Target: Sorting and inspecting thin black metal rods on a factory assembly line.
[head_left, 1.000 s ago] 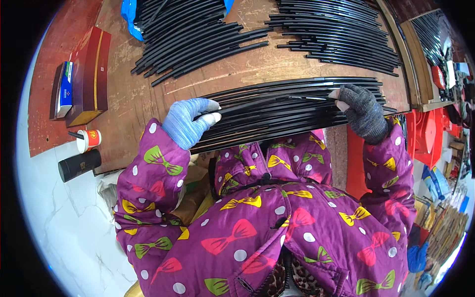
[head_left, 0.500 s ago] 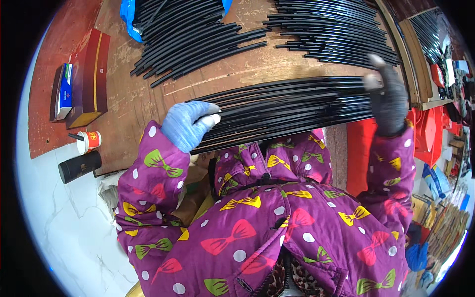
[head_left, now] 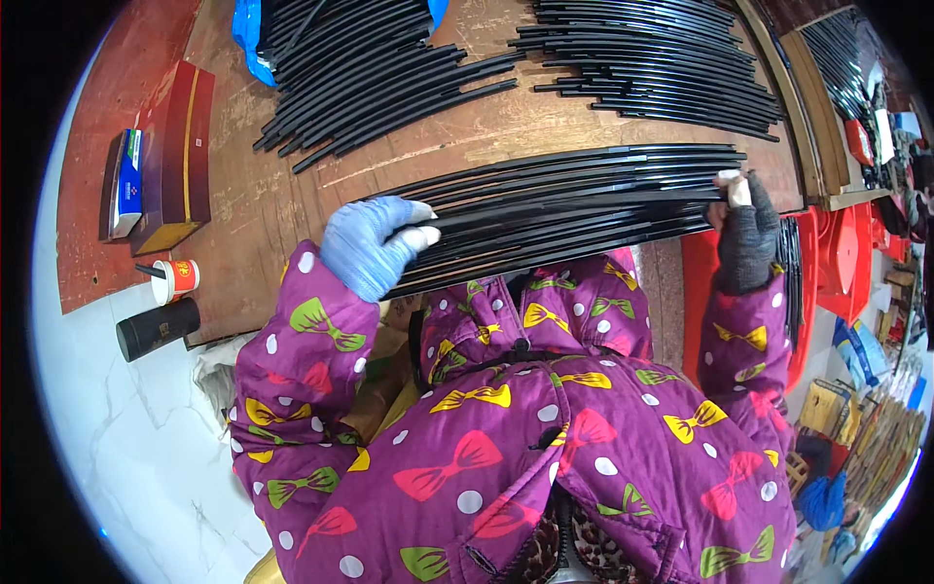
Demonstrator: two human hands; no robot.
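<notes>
A loose row of long, glossy black rods (head_left: 574, 200) lies crosswise before me, at the table's near side. My left hand (head_left: 375, 241), in a light blue glove with pale fingertips, grips the row's left end, thumb and forefinger over the rods and the other fingers hidden. At the opposite end, my right hand (head_left: 747, 226), in a dark grey glove with uncovered fingertips, closes its thumb and fingers on the end of one black rod. That rod lies across the others in the row.
Two piles of black rods, left (head_left: 389, 97) and right (head_left: 652, 68), cover the far table (head_left: 448, 146). Maroon box (head_left: 180, 156), paper cup (head_left: 177, 280) and black cylindrical case (head_left: 158, 329) stand at left. A red bin (head_left: 808, 292) holding rods sits at right.
My right hand has come down and slightly toward me, from above the row's right end onto a rod end. The left hand stays almost where it was.
</notes>
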